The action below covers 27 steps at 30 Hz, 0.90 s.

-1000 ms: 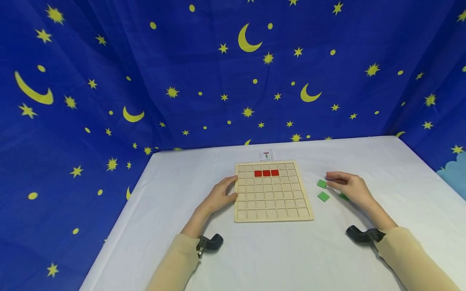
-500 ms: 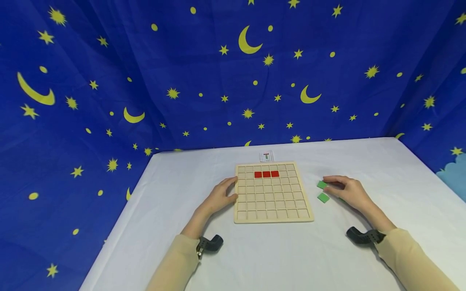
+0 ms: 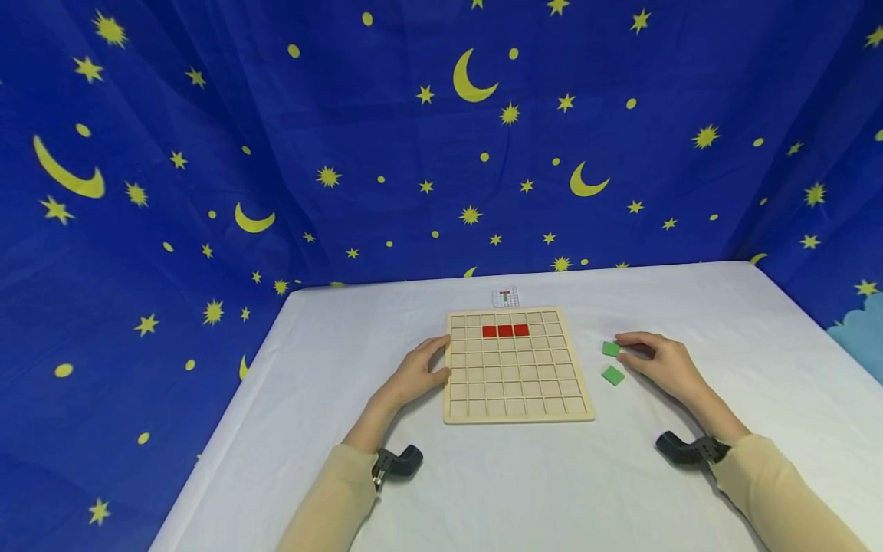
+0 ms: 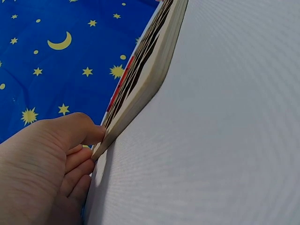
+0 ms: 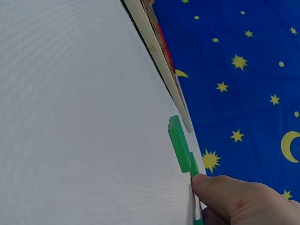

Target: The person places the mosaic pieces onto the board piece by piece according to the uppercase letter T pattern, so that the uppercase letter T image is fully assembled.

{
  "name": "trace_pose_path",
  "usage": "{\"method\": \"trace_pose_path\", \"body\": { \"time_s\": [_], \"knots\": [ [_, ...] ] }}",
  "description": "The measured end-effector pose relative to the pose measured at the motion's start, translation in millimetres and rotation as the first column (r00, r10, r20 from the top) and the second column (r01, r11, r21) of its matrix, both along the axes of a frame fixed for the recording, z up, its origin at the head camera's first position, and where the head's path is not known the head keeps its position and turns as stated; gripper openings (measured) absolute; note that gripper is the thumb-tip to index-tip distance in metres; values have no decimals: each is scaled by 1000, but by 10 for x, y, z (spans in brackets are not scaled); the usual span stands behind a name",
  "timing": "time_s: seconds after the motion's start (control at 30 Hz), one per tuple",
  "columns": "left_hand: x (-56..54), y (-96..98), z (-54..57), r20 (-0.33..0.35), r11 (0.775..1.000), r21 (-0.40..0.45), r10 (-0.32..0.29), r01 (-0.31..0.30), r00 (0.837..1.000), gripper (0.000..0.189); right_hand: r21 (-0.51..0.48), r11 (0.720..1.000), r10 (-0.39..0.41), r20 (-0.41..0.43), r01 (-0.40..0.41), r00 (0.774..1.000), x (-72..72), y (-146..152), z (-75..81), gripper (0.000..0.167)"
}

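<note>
A square wooden grid board (image 3: 519,391) lies flat on the white table, with three red tiles (image 3: 506,331) in a row near its far side. Against the board's left edge rests my left hand (image 3: 408,378), thumb and fingers spread along the rim; the left wrist view shows the thumb (image 4: 96,133) touching the rim. To the board's right, my right hand (image 3: 665,368) has its fingertips at the near side of a green tile (image 3: 611,349); whether they pinch it is unclear. A second green tile (image 3: 612,376) lies closer to me. The right wrist view shows another bit of green (image 5: 198,222) beneath the hand.
Behind the board lies a small printed grid card (image 3: 506,297) with a coloured T shape. A blue curtain (image 3: 386,138) with stars and moons rises past the table's far edge. Dark curved wrist mounts (image 3: 403,461) protrude from the sleeves.
My right hand reached left toward the far green tile, then drew back slightly; that tile has turned a little. The green tile under the hand went out of the head view. My left hand stayed put.
</note>
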<state>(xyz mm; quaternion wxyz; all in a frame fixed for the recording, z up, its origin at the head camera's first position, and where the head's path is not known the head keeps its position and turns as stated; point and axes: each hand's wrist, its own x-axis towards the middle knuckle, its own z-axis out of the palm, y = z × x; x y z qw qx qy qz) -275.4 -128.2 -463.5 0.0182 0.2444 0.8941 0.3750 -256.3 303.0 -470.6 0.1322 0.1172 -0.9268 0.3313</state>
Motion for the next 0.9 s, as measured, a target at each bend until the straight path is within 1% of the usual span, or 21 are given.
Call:
{"method": "trace_pose_path", "body": {
  "time_s": [0.13, 0.23, 0.37, 0.47, 0.63, 0.8, 0.9],
  "knots": [
    [-10, -5, -6, -10, 1000, -3, -1, 1, 1000, 64, -6, 1000, -4, 8, 4, 1000, -3, 1, -9, 29],
    [-18, -6, -2, -10, 1000, -5, -1, 1, 1000, 64, -22, 1000, -8, -1, 8, 1000, -4, 11, -13, 29],
    [-21, -3, 0, -20, 1000, 5, -10, 10, 1000, 64, -66, 997, -34, -17, 33, 999, 0, 39, -1, 31],
    [-18, -1, 0, -27, 1000, 9, -15, 16, 1000, 64, -110, 992, -59, -17, 56, 998, 10, 29, 81, 35],
    [-17, -7, 1, -20, 1000, 10, -13, 14, 1000, 64, -201, 978, -60, -33, 52, 998, -22, -45, 291, 37],
    [-18, -10, -5, -10, 1000, 6, -9, 9, 1000, 64, -274, 961, -35, -28, 26, 999, -100, -154, 430, 38],
    [-15, -6, -10, -7, 1000, 5, -9, 9, 1000, 64, -281, 960, -6, -36, -5, 999, -143, -242, 483, 38]
  ]
}}
